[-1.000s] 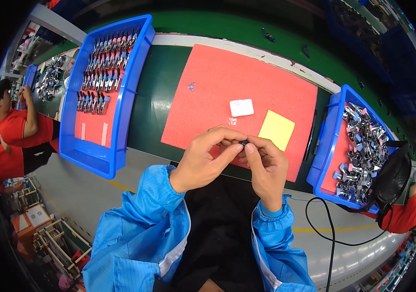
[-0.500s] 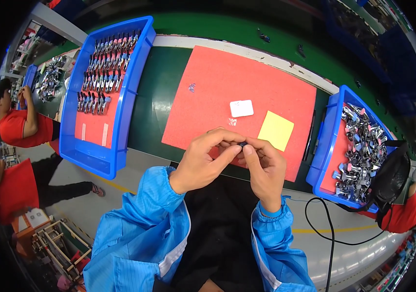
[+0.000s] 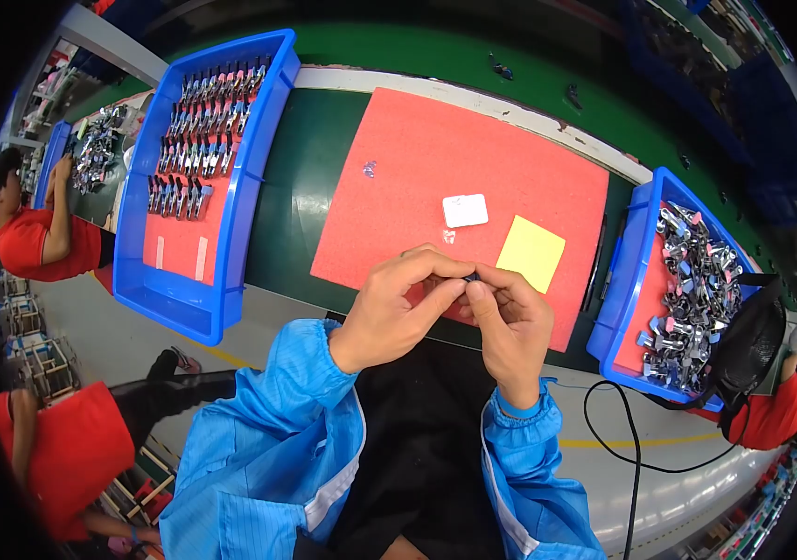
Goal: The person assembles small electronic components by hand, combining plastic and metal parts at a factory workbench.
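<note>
A small dark piece [image 3: 471,277] is pinched between the fingertips of both hands, and most of it is hidden by them. My left hand [image 3: 391,308] is closed on its left side, thumb and forefinger together. From the right, my right hand [image 3: 516,327] grips it with thumb and fingers. Both hands hover over the near edge of a red mat [image 3: 398,205]. Just beyond them on the mat lie a white, round-cornered block [image 3: 465,210], a scrap of clear plastic [image 3: 449,237] and a yellow paper square [image 3: 531,254].
On the left, a blue tray [image 3: 258,201] holds rows of metal clips [image 3: 198,154] on red lining. A blue bin [image 3: 624,280] of jumbled clips [image 3: 697,299] stands at the right, beside a black mesh bag [image 3: 751,341]. A black cable [image 3: 636,439] hangs there. People in red work nearby.
My hands stay almost in place, and the dark piece shows slightly differently between the fingertips. At lower left, a person in red has moved closer and rightward.
</note>
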{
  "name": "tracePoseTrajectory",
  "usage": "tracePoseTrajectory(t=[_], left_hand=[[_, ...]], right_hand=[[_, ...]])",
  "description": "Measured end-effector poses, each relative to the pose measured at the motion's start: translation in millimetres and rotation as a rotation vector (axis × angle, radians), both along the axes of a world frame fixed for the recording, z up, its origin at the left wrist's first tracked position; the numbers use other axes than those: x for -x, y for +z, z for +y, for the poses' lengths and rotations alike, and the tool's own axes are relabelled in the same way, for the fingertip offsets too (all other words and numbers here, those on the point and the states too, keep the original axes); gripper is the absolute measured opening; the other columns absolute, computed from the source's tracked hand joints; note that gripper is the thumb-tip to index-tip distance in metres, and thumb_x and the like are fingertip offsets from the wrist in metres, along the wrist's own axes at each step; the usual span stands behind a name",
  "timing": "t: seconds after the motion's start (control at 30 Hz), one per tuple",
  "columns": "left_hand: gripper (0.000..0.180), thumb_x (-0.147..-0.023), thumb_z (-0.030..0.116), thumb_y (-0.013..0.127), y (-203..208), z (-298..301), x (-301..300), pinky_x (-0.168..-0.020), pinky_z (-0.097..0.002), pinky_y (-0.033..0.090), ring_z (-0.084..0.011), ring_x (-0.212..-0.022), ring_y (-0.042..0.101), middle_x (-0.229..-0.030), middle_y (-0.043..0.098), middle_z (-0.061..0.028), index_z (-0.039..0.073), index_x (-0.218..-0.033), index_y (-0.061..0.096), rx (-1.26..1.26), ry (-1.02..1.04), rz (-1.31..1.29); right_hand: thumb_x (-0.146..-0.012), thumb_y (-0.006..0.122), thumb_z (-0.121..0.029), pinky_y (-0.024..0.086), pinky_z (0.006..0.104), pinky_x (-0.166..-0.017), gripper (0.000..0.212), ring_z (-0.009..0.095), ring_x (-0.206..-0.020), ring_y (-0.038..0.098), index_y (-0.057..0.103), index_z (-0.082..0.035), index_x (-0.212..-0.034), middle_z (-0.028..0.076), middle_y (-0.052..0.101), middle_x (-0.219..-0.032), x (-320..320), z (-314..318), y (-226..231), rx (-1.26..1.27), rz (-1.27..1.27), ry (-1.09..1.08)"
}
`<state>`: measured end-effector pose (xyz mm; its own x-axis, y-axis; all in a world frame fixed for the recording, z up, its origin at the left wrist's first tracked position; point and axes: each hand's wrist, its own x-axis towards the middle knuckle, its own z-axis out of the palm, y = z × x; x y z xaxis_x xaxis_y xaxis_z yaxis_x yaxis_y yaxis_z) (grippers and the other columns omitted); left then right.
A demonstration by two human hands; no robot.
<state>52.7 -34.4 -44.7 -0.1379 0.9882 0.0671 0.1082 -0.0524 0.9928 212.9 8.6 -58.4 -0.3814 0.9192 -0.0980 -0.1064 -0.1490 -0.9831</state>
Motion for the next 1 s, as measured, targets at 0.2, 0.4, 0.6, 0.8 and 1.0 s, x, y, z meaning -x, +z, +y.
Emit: tracePoseTrajectory(t=[0.2, 0.4, 0.6, 0.8, 1.0], left_hand=[[0.018, -0.094, -0.003, 0.065, 0.5, 2.7, -1.9, -0.079, -0.0285, 0.054, -0.0168, -0.090, 0.066, -0.100, 0.068, -0.0115, -0.003, -0.111, 0.069, -0.017, -0.006, 0.009], [0.018, -0.094, -0.003, 0.065, -2.8, 3.0, -2.9, -0.079, -0.0285, 0.054, -0.0167, -0.089, 0.066, -0.100, 0.068, -0.0114, -0.003, -0.111, 0.069, -0.010, -0.002, -0.012], [0.015, -0.096, 0.000, 0.065, -3.1, 4.1, -1.8, -0.074, -0.0290, 0.055, -0.0170, -0.088, 0.067, -0.099, 0.067, -0.0109, -0.003, -0.111, 0.067, -0.023, 0.005, 0.006], [0.017, -0.095, -0.002, 0.065, -1.7, 3.0, -2.1, -0.078, -0.0286, 0.054, -0.0166, -0.089, 0.067, -0.100, 0.068, -0.0113, -0.003, -0.111, 0.068, 0.000, -0.002, -0.015], [0.018, -0.094, -0.002, 0.065, -2.3, 2.5, -2.6, -0.079, -0.0282, 0.054, -0.0163, -0.090, 0.066, -0.101, 0.068, -0.0115, -0.003, -0.112, 0.068, 0.012, 0.001, -0.027]], right_hand=[[-0.100, 0.065, -0.008, 0.053, 0.0235, -0.068, 0.022, 0.012, -0.077, 0.066, 0.066, 0.006, -0.118, 0.009, 0.072, -0.091, -0.7, 0.9, 3.1, 0.013, -0.017, -0.016], [-0.100, 0.064, -0.009, 0.053, 0.0233, -0.067, 0.023, 0.012, -0.077, 0.066, 0.066, 0.005, -0.118, 0.008, 0.071, -0.091, -1.6, 1.9, 3.2, 0.036, -0.027, -0.025], [-0.100, 0.064, -0.009, 0.052, 0.0230, -0.067, 0.023, 0.011, -0.077, 0.066, 0.067, 0.005, -0.118, 0.008, 0.071, -0.091, 0.6, 1.0, 1.5, 0.008, -0.016, -0.036], [-0.100, 0.064, -0.010, 0.052, 0.0228, -0.068, 0.023, 0.011, -0.076, 0.065, 0.067, 0.005, -0.118, 0.008, 0.071, -0.090, -1.0, 1.7, 1.0, 0.026, -0.017, -0.020], [-0.100, 0.064, -0.011, 0.052, 0.0228, -0.067, 0.023, 0.011, -0.075, 0.064, 0.067, 0.005, -0.117, 0.007, 0.070, -0.088, -0.5, 1.3, 0.6, 0.037, -0.019, -0.022]])
